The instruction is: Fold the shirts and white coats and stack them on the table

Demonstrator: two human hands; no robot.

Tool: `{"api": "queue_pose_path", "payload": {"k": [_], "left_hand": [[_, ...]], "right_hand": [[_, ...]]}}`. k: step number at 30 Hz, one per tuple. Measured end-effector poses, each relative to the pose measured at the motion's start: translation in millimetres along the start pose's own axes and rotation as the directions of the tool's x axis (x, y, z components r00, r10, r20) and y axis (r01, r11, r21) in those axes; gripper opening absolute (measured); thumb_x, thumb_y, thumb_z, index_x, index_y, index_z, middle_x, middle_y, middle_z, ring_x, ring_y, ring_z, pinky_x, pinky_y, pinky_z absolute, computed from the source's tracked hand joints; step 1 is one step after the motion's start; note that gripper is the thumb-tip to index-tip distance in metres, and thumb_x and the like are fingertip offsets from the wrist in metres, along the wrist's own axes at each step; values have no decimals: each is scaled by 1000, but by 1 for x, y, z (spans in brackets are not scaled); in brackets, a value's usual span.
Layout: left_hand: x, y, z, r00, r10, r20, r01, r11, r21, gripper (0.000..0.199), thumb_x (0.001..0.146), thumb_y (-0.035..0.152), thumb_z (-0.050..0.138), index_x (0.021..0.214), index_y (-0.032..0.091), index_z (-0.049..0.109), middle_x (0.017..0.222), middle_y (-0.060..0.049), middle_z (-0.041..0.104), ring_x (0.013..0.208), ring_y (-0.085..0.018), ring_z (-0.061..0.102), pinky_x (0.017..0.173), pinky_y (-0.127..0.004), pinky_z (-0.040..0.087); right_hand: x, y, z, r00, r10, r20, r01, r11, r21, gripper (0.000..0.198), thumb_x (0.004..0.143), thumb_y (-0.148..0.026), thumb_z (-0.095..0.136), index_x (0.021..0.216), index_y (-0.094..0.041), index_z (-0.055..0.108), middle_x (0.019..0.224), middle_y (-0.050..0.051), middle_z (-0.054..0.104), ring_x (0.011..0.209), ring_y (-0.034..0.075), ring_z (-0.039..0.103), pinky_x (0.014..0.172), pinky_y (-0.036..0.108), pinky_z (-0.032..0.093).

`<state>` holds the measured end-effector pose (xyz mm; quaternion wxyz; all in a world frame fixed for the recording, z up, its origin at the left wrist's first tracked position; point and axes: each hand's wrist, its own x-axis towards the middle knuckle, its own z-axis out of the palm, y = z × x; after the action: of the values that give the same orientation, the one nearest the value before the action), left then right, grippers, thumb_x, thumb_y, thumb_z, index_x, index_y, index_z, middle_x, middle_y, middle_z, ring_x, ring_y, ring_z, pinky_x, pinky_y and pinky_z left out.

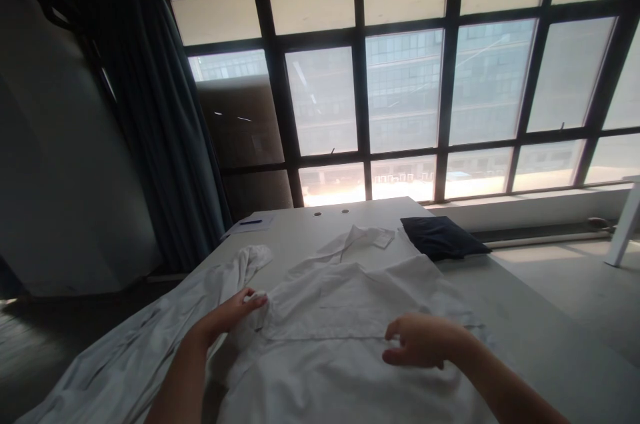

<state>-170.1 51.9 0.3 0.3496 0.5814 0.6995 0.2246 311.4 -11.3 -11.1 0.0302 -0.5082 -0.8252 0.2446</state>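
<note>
Daylight glows through a wide window of black-framed rectangular glass panes (404,91), beside a long dark-blue fabric curtain (150,111) and a shadowed grey wall (65,164); a white flat-topped table (295,227) stands near the window, with pale grey floor (555,267) partly sunlit at right

We've got a shirt (320,377) in matt, wrinkly cloth, smooth tbl. (505,324), matt cloth curtain (157,124) & glossy glass panes (405,91).

Shirt (325,301): on table (293,229), collar (383,239) toward windows (405,94)
Left hand (240,311): at shirt's left edge
Right hand (420,340): over shirt's right half
Second cloth (170,314): left of shirt, along table's left edge
Folded cloth (443,237): right of collar, at table's right edge
Paper (263,226): table's far left corner, pen (251,222) on it
Curtain (160,111): left of windows
</note>
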Motion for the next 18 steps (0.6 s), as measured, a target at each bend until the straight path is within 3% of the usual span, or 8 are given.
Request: {"api": "queue_pose_path", "payload": {"k": [2,5,8,11,14,18], "left_hand": [[-6,1,-3,999,-19,42,21,998,-51,82,71,85,57,124,23,62,126,-8,69,115,-34,63,76,-33,54],[-7,3,-4,1000,-19,-18,17,995,-101,82,69,83,59,124,21,64,132,-10,66,118,-35,62,73,-31,54],[-2,0,-4,999,-33,28,36,993,-109,77,65,70,70,124,21,64,114,-9,73,107,-33,66,70,-31,54],[6,-13,-4,999,16,52,-10,992,-123,85,64,57,77,138,21,54,91,-2,72,89,-26,69,67,-29,52],[17,-30,-4,997,81,-13,-82,994,-65,91,64,51,77,144,19,48,73,4,64,75,-22,66,66,-27,49],[31,-49,-1,998,14,-56,-13,1000,5,84,59,43,78,134,13,55,62,5,60,65,-21,63,60,-27,48]], "right_hand": [[1,-1,-3,999,-3,-42,4,1000,19,48,83,-61,58,114,-27,73,97,9,76,80,26,72,74,36,54],[10,-2,1,985,-31,-169,21,998,-60,50,86,-58,56,119,-23,69,115,14,72,107,32,66,93,43,49],[28,6,16,972,29,-235,-57,992,-112,61,89,-59,52,138,-23,58,148,17,52,138,37,44,111,54,33],[49,27,35,959,136,-248,-173,976,-131,71,92,-64,42,152,-24,42,166,14,24,151,37,19,117,64,14],[64,50,48,933,202,-299,-257,954,-157,75,94,-66,34,156,-22,36,167,13,20,153,36,15,118,63,4],[70,67,54,925,201,-322,-267,947,-176,78,95,-68,29,156,-21,34,166,12,23,153,35,15,120,59,4]]}}
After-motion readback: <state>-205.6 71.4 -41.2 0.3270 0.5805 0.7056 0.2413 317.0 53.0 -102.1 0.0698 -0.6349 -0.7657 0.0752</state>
